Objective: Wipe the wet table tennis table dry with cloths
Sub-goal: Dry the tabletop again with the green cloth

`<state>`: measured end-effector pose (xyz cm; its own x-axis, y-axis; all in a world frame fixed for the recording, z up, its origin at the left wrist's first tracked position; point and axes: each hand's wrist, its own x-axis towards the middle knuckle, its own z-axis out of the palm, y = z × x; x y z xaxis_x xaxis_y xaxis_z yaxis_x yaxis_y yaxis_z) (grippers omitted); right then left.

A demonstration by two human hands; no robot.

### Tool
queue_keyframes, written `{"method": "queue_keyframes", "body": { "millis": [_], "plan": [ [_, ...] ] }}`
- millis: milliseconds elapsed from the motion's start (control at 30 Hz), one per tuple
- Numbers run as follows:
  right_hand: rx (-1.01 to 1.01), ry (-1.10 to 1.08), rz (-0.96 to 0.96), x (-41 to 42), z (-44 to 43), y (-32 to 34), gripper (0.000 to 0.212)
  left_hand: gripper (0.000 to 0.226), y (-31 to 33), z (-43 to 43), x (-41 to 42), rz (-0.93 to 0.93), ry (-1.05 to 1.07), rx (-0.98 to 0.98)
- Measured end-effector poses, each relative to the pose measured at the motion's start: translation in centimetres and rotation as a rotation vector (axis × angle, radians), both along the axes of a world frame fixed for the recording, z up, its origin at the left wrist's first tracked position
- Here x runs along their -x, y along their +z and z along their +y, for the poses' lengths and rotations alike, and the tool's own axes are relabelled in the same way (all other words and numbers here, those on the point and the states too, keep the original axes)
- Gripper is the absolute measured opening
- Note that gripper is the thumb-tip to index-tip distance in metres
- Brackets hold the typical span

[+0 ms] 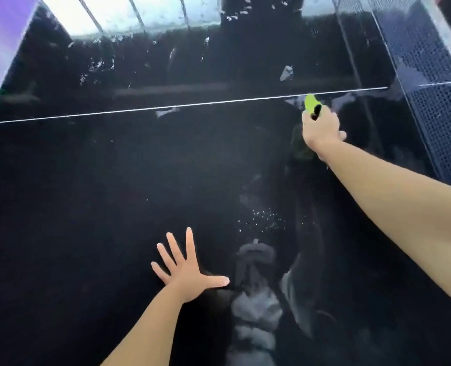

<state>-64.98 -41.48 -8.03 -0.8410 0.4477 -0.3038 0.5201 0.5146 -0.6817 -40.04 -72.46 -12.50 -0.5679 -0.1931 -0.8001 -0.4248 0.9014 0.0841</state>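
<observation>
The dark, glossy table tennis table [92, 180] fills the view, with a thin white centre line [166, 107] across it. Water drops and streaks glisten on its far half and in a small patch near the middle. My right hand [322, 128] reaches far forward, close to the white line, and is shut on a bright green cloth [311, 103] pressed to the surface. My left hand [184, 270] lies flat on the near part of the table, fingers spread, holding nothing.
The net [430, 96], a dark blue mesh with a white top band, runs along the right side. The table's white-edged left border [5, 75] meets a purple floor. Reflections of my body and arms show in the wet surface.
</observation>
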Motion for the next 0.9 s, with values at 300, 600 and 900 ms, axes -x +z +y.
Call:
{"method": "queue_keyframes", "body": {
  "millis": [300, 600, 900],
  "plan": [
    [-0.501, 0.733, -0.21, 6.1, -7.5, -5.3, 0.068, 0.149, -0.9, -0.3, 0.4, -0.051, -0.015, 0.024],
    [-0.598, 1.37, -0.046, -11.9, -7.1, -6.5, 0.059, 0.148, 0.0, -0.3, 0.0, -0.006, -0.038, 0.004],
    [-0.56, 1.336, -0.143, -33.7, -9.4, -5.9, 0.065, 0.142, -0.3, -0.9, -1.2, 0.135, -0.035, -0.089]
  ]
}}
